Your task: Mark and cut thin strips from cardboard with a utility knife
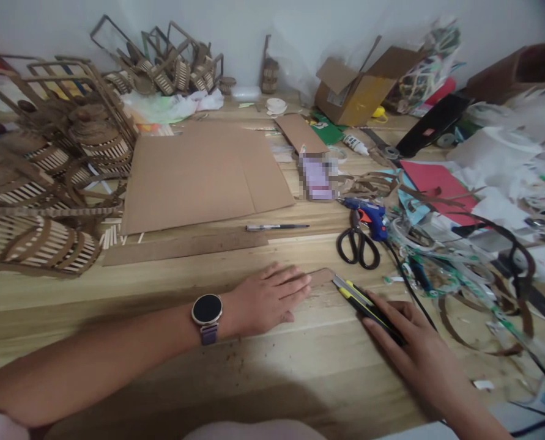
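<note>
My left hand [272,296] lies flat, fingers stretched out, on a small piece of brown cardboard [322,277]. Most of that piece is hidden under the palm; only its rounded right end shows. In my right hand [419,348] is a yellow and black utility knife [368,308], its blade out and the tip at the right end of the piece. Beyond my hands lie a pen [276,227], a long cardboard strip [185,249] and a large cardboard sheet [203,174].
Black-handled scissors [358,247] and a blue glue gun [370,215] lie past the knife. Tangled strips and scraps [478,293] cover the right side. Small slatted baskets [47,244] crowd the left. An open cardboard box [359,91] stands at the back.
</note>
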Tool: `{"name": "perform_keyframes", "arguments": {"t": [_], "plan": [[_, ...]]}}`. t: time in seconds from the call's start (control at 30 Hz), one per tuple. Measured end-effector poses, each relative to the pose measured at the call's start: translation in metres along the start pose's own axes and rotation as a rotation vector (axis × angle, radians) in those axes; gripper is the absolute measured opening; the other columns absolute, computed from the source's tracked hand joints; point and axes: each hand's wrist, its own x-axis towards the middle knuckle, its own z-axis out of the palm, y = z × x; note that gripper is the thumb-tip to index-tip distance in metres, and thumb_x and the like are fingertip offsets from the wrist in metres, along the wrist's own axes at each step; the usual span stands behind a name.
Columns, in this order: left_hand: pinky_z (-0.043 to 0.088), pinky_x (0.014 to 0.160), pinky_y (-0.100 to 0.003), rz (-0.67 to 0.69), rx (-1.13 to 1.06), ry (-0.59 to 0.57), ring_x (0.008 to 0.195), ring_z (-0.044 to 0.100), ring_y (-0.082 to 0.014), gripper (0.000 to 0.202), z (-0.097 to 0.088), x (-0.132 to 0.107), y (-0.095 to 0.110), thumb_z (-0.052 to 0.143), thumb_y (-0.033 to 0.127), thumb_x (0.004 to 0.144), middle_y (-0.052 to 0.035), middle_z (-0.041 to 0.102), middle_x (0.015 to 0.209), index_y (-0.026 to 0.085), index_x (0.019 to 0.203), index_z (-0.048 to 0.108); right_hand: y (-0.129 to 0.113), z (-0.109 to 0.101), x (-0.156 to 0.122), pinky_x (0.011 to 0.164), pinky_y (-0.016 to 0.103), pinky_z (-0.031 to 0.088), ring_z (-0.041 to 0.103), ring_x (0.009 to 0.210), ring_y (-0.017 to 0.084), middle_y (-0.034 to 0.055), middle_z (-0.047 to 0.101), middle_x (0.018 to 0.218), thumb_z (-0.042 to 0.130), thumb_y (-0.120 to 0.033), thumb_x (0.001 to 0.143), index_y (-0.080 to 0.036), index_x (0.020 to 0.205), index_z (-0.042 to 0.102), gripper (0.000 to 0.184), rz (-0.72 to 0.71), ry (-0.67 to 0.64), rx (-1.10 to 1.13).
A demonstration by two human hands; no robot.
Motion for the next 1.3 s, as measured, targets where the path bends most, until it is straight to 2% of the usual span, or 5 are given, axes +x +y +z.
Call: {"name": "perform_keyframes", "arguments": {"t": [0.2, 0.37, 0.73, 1.13, 1.3], "plan": [[0.013, 0.125, -0.045, -0.005, 0.016, 0.069, 0.153, 0.025, -0.0275, 0.072, 0.003, 0.006, 0.004, 0.026, 0.061, 0.105, -0.0122, 0.033, 0.163, 0.009, 0.154, 0.038, 0.007, -0.003, 0.009, 0.084, 0.036, 0.060, 0.071, 0.097, 0.025, 0.0111, 0.068, 0.106, 0.048, -0.057, 0.095, -0.021, 0.137, 0.063, 0.057, 0.013, -0.043, 0.025], [0.011, 0.125, -0.044, -0.013, 0.036, 0.086, 0.152, 0.027, -0.0261, 0.069, 0.003, 0.006, 0.006, 0.024, 0.059, 0.107, -0.0103, 0.035, 0.163, 0.011, 0.153, 0.041, 0.006, -0.003, 0.006, 0.084, 0.034, 0.060, 0.071, 0.094, 0.024, 0.0107, 0.068, 0.105, 0.047, -0.058, 0.096, -0.021, 0.136, 0.064, 0.057, -0.015, -0.044, 0.026], [0.012, 0.125, -0.044, -0.013, 0.026, 0.092, 0.152, 0.028, -0.0248, 0.066, 0.004, 0.006, 0.005, 0.026, 0.057, 0.107, -0.0103, 0.037, 0.162, 0.011, 0.152, 0.041, 0.002, 0.009, -0.004, 0.078, 0.034, 0.060, 0.071, 0.087, 0.023, 0.0101, 0.066, 0.099, 0.046, -0.060, 0.096, -0.021, 0.130, 0.067, 0.056, 0.007, 0.072, 0.008], [0.015, 0.125, -0.045, -0.019, 0.008, 0.083, 0.152, 0.029, -0.0239, 0.063, 0.001, 0.007, 0.006, 0.031, 0.054, 0.107, -0.0110, 0.039, 0.161, 0.012, 0.152, 0.042, -0.002, 0.012, -0.009, 0.080, 0.037, 0.060, 0.070, 0.088, 0.024, 0.0096, 0.065, 0.098, 0.048, -0.057, 0.095, -0.025, 0.131, 0.067, 0.052, 0.016, 0.072, -0.011], [0.013, 0.125, -0.045, -0.024, 0.017, 0.086, 0.152, 0.028, -0.0241, 0.064, 0.002, 0.007, 0.006, 0.030, 0.056, 0.107, -0.0109, 0.037, 0.162, 0.012, 0.153, 0.041, -0.006, 0.011, -0.010, 0.075, 0.035, 0.060, 0.070, 0.085, 0.024, 0.0100, 0.066, 0.097, 0.047, -0.055, 0.096, -0.022, 0.131, 0.067, 0.052, -0.004, 0.072, -0.043]]}}
